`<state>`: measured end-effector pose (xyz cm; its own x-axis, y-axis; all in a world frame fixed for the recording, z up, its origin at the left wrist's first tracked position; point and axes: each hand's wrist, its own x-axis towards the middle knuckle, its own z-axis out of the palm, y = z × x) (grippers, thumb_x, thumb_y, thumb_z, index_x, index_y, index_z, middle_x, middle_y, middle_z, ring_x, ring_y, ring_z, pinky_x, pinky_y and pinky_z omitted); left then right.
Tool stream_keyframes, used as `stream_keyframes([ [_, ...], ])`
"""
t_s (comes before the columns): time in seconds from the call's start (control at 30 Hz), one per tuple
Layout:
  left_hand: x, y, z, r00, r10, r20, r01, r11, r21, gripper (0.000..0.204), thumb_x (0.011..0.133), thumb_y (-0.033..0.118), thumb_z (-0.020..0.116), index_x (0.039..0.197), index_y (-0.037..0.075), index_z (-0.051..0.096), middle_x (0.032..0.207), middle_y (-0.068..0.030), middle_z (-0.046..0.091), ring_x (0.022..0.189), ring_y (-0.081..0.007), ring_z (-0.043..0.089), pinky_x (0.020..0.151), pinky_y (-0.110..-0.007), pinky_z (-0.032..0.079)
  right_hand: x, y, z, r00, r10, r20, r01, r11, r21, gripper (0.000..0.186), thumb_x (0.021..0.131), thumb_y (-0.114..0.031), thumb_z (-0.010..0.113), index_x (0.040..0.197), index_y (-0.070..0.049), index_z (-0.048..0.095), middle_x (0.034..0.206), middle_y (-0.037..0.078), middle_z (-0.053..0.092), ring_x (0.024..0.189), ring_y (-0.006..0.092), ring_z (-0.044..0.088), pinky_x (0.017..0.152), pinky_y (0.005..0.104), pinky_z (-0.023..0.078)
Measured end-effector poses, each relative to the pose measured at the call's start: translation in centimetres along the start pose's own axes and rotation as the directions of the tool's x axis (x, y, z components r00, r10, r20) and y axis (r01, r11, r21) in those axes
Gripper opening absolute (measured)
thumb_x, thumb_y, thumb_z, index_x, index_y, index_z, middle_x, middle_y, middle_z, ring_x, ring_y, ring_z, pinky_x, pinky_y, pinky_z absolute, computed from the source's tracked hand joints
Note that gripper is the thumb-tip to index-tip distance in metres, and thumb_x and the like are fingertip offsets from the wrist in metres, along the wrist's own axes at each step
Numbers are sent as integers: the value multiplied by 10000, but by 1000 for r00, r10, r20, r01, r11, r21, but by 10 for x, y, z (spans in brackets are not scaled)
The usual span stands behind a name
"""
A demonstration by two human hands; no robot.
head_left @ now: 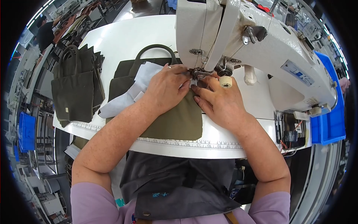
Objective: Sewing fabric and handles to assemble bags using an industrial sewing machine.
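My left hand [166, 87] is closed on fabric just left of the presser foot [199, 73] of a white sewing machine [274, 65], fingers bunched at the needle area. My right hand [220, 102] rests beside the foot, fingers bent and apart, index fingertip on a small white piece [193, 83]. Beneath both lies an olive fabric piece [171, 123] with a dark handled bag piece [121, 69] behind it and white lining pieces [143, 76] on top, partly hidden by my left hand. The needle point is hidden.
A stack of dark handled bag pieces [72, 97] lies at left on the white table [104, 33]. A blue bin [328, 134] and small tools [292, 128] are at right. A co-worker [44, 31] is at upper left; another blue bin [27, 130] is below.
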<state>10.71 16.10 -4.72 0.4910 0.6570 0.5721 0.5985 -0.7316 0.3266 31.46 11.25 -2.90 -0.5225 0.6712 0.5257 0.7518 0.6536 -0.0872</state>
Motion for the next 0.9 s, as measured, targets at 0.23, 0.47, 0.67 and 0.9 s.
stream_keyframes([
  [0.23,-13,19,-34,981,148,126,-155,987,41,219,792,225,786,926,56,748,1012,-64,671,1053,-288,639,890,-438,528,-1,7,0,998,34,43,-42,978,204,240,838,-224,755,1048,-108,774,982,76,676,1000,290,585,851,425,476],
  [0.47,-38,71,-73,896,51,442,27,985,-169,433,731,212,821,1090,36,655,998,-99,638,925,-316,640,784,-415,532,-3,14,3,998,40,58,-56,946,319,239,813,-147,717,1033,-67,763,1056,71,683,1039,293,593,879,426,477],
  [0.67,-37,66,-77,856,12,517,84,983,-162,242,778,136,771,960,15,665,992,-110,661,856,-325,662,735,-392,543,-4,17,6,999,26,33,-36,924,380,304,746,-111,688,1035,-45,757,1104,77,692,1060,305,601,904,429,478],
  [0.9,-18,56,-80,981,-194,-30,187,971,-150,83,898,49,685,950,-13,668,894,-124,707,783,-318,680,684,-340,526,-1,15,1,988,70,138,-122,898,423,345,716,-112,684,1045,-23,739,1116,114,683,1075,343,601,939,452,487],
])
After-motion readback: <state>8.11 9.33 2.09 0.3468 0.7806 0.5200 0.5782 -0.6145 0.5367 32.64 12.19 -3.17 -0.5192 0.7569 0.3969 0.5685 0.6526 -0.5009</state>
